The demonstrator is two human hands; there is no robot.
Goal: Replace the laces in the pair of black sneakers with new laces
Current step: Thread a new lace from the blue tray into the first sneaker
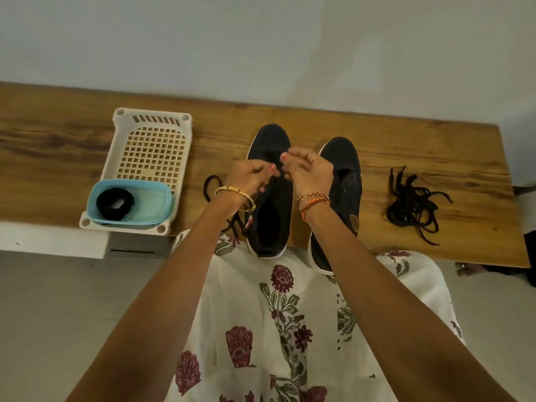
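Over the left sneaker [274,169], left hand [249,177] and right hand [310,169] fingers pinching black lace [210,187]

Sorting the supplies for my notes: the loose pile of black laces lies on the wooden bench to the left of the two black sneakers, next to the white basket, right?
Not quite. The head view shows the loose pile of black laces on the wooden bench to the right of the two black sneakers, away from the white basket.

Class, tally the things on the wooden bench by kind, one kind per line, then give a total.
Black sneakers: 2
Lace bunches or strands: 3
White basket: 1
Blue tub: 1
Total: 7
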